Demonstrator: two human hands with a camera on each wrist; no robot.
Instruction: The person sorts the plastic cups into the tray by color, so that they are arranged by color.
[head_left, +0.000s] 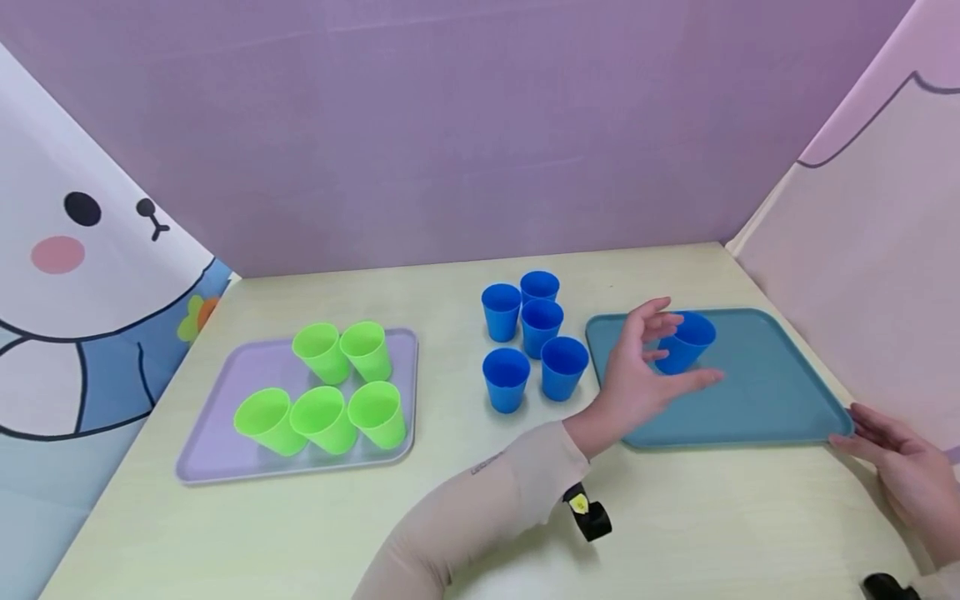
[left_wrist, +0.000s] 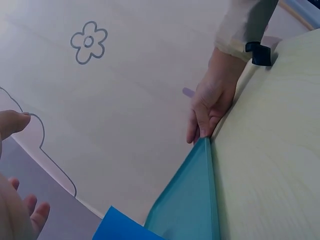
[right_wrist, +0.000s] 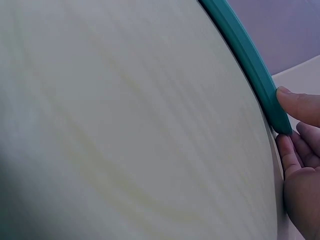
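Spread wide, my left hand (head_left: 637, 371) hovers over the left part of the teal tray (head_left: 757, 404), holding nothing. Just beyond its fingers a blue cup (head_left: 692, 340) stands on that tray, partly hidden behind them. The left wrist view catches only an edge of the blue cup (left_wrist: 122, 227), with the thumb and fingers well apart from it. At the tray's near right corner, my right hand (head_left: 903, 467) pinches the rim. Its thumb (right_wrist: 300, 106) lies on top of the teal rim (right_wrist: 250, 65), and the other fingers are below.
Several blue cups (head_left: 542, 325) stand upright on the pale table (head_left: 457, 467) left of the teal tray. Farther left, a purple tray (head_left: 225, 437) bears several green cups (head_left: 322, 417). Fabric walls (head_left: 480, 133) close off the back and both sides.
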